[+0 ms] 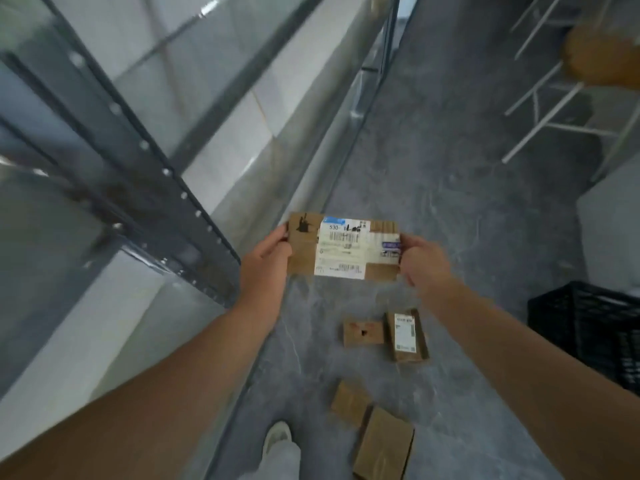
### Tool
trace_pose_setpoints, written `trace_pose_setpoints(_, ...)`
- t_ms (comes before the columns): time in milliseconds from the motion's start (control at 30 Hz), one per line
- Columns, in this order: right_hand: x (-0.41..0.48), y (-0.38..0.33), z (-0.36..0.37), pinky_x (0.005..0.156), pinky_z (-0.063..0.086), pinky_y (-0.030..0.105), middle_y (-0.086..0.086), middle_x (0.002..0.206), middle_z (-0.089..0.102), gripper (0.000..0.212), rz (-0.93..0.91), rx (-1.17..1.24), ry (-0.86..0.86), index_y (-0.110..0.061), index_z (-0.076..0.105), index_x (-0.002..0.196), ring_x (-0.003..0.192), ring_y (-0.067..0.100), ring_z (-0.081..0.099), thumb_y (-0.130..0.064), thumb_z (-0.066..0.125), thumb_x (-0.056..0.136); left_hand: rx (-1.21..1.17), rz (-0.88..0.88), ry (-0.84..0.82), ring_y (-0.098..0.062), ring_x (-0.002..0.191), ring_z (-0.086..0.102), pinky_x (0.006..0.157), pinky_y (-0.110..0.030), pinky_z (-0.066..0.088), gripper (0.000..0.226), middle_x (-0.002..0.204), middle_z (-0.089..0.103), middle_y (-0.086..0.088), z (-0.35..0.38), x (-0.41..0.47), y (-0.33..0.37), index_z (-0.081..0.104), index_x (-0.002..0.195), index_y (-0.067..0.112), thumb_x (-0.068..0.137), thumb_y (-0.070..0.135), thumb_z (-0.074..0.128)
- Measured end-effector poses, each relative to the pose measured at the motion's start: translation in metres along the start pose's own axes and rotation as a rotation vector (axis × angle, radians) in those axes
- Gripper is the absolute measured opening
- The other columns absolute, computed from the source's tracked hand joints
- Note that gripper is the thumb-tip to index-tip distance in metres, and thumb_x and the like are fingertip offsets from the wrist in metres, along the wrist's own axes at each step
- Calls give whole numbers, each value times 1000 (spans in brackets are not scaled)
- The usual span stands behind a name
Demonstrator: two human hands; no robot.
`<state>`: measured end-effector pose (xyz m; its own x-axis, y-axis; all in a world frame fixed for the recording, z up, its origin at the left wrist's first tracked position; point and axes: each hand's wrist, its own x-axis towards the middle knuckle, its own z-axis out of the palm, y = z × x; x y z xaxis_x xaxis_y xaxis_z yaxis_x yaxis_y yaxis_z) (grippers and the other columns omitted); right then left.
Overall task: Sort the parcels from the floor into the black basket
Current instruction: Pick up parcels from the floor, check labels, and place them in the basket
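Reaching up from the bottom corners, the left forearm [156, 393] and right forearm [536, 375] meet on a flat cardboard parcel [303, 252], held in the air between the two hands above the grey floor [450, 202]. The parcel lies broadside to the camera, one short end in each hand. It is brown, with a dark printed mark near its left end and a white shipping label [343, 249] over most of its face; the label has a blue strip on top and the number 530, and the rest of the print is too blurred to read.

The left hand [266, 254] grips the left end, thumb on the face and fingers curled behind. The right hand [420, 263] pinches the right end in the same way.

Below on the floor lie a small brown box [363, 332] touching a labelled box [407, 336], and nearer the camera a plain carton [349, 403] beside a larger plain carton [382, 445]. The black basket [588, 320] stands on the floor at the right edge, well apart from the held parcel. A pale shoe [277, 436] shows at the bottom, and a grey metal rack [156, 188] runs along the left.
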<state>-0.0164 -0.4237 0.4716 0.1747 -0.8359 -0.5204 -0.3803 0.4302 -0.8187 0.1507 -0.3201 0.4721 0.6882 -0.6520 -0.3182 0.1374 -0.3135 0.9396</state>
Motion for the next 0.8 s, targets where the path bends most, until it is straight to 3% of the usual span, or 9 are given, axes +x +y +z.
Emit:
trace_pose_setpoints(100,-56,-51,-24,52,42,14,3,96,68,54,-54,-88,-61,-12,68,121,78,13,63,14,34,88,11,98,33,9,86,61,81,-14,48,45,90,66,26,-25,-58,55,66,97,49,93,6,53)
trace_pose_setpoints(200,-115,-92,-36,51,39,15,-1,84,65,57,-169,-138,-81,-16,70,115,66,5,53,17,34,85,94,166,35,4,96,61,85,-13,48,45,112,68,14,-54,-114,95,63,127,37,94,9,53)
trace_pose_setpoints(300,-165,-122,-39,45,38,5,8,100,67,57,-337,-200,-135,-10,69,114,67,5,52,20,34,82,168,257,54,3,94,64,79,-11,50,47,103,70,19,-82,-159,125,64,120,44,94,6,50)
trace_pose_setpoints(433,-208,-149,-26,57,44,7,5,106,63,56,-323,-203,-269,-12,66,119,97,20,57,19,36,83,172,326,137,-3,92,67,77,-22,52,58,91,72,25,-123,-200,160,65,96,61,95,5,50)
trace_pose_setpoints(533,-234,-166,-8,75,48,17,6,110,67,53,-334,-94,-353,-12,66,123,102,20,59,13,42,83,109,340,221,-6,86,67,77,-19,51,51,84,73,20,-154,-224,174,70,96,44,94,-3,49)
trace_pose_setpoints(633,-266,-172,11,76,48,22,-1,101,68,33,-380,-60,-413,-18,68,111,93,13,61,-2,47,91,69,360,299,5,78,65,65,-6,48,43,94,70,12,-183,-256,179,68,114,27,93,-5,48)
trace_pose_setpoints(733,-297,-161,32,91,49,29,-5,102,68,25,-456,-69,-476,-25,67,104,98,12,61,-11,48,96,60,388,392,9,78,64,67,-4,47,51,89,70,22,-212,-291,175,67,108,35,90,-9,49)
trace_pose_setpoints(800,-320,-149,47,94,51,32,-5,104,70,27,-491,-69,-537,-30,69,99,102,14,63,-13,48,97,89,387,443,14,76,62,68,-1,44,54,83,68,25,-228,-320,169,66,103,40,89,-9,49)
